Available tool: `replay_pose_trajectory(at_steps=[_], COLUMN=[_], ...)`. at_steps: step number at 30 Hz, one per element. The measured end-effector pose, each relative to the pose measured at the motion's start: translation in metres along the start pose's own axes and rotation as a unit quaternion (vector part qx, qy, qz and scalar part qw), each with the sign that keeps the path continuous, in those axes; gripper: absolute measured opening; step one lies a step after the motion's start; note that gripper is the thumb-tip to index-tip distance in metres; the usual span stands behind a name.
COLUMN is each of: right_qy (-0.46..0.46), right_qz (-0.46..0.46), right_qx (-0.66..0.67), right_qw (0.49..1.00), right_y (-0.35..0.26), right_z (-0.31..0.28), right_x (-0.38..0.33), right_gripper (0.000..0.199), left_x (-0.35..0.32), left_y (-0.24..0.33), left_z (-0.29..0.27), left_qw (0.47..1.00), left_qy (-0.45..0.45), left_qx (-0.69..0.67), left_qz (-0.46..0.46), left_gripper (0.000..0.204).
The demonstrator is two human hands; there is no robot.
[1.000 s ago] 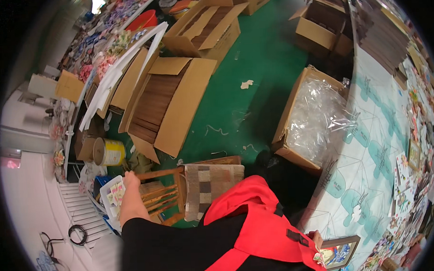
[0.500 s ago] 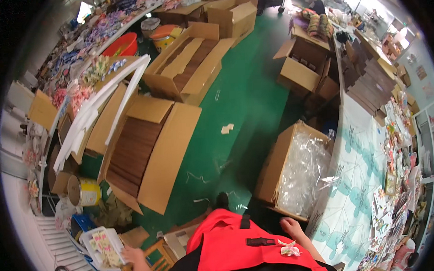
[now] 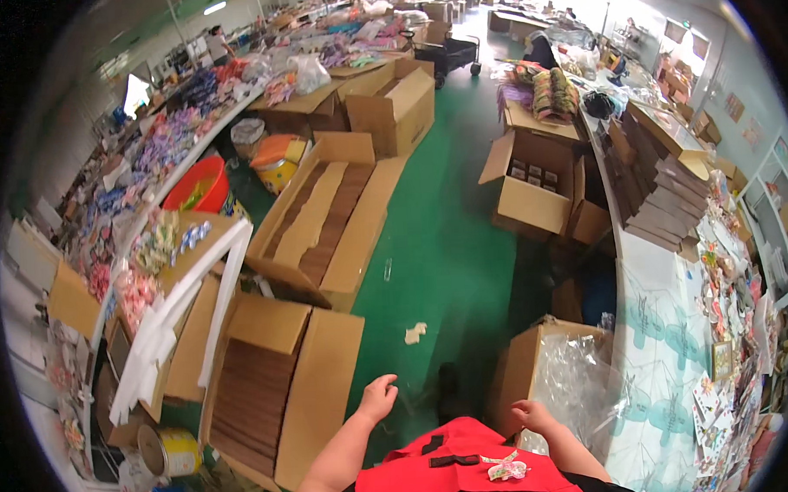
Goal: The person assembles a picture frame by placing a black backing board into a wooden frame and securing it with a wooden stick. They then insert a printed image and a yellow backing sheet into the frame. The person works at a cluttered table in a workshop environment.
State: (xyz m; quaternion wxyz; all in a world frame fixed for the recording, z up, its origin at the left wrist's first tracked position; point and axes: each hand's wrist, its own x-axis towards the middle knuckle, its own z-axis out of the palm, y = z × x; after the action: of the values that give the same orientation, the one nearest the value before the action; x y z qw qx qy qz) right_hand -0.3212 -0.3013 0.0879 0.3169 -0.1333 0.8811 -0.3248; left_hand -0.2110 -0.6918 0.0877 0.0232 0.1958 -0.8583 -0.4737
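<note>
My left hand (image 3: pixel 378 397) is held out over the green floor, fingers loosely bent and nothing seen in them. It is nearest the open carton (image 3: pixel 316 383) of brown boards on the left. My right hand (image 3: pixel 532 415) hangs loosely open in front of the right-hand carton (image 3: pixel 513 376), which holds clear plastic film (image 3: pixel 572 370). No grip on the film shows. Red cloth (image 3: pixel 458 461) covers my front, with a black buckle and a small floral bow (image 3: pixel 506 468) on it.
Green floor (image 3: pixel 438 262) runs ahead as an aisle, with a pale scrap (image 3: pixel 415 334) on it. Another long carton (image 3: pixel 359 247) of brown boards stands on the left, near a red tub (image 3: pixel 203 188). A carton with compartments (image 3: pixel 531 202) and a patterned table (image 3: pixel 655 393) line the right.
I have moved forward and the view has lifted toward the room's far end. My left hand has left the white tray of floral pieces and swung forward. My right hand is higher.
</note>
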Motion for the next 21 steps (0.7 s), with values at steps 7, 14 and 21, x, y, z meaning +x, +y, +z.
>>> replay_pose_trajectory(at_steps=[7, 14, 21], right_qy=[-0.108, -0.094, 0.033], right_qz=[0.089, 0.114, 0.063], right_qx=[-0.062, -0.099, 0.047], right_qw=[0.988, 0.984, 0.996], right_y=[0.073, 0.010, -0.071], right_z=[-0.022, -0.122, -0.202], right_x=[0.144, 0.338, 0.555], right_gripper=[0.038, 0.034, 0.030], left_x=[0.075, 0.159, 0.365], left_y=[-0.163, -0.130, -0.117], left_z=[-0.019, -0.067, -0.069], left_qw=[0.941, 0.896, 0.918], left_qy=[-0.142, -0.027, 0.036], left_qx=[0.177, 0.069, -0.008], left_qz=[-0.251, -0.439, -0.395], left_gripper=[0.039, 0.028, 0.017])
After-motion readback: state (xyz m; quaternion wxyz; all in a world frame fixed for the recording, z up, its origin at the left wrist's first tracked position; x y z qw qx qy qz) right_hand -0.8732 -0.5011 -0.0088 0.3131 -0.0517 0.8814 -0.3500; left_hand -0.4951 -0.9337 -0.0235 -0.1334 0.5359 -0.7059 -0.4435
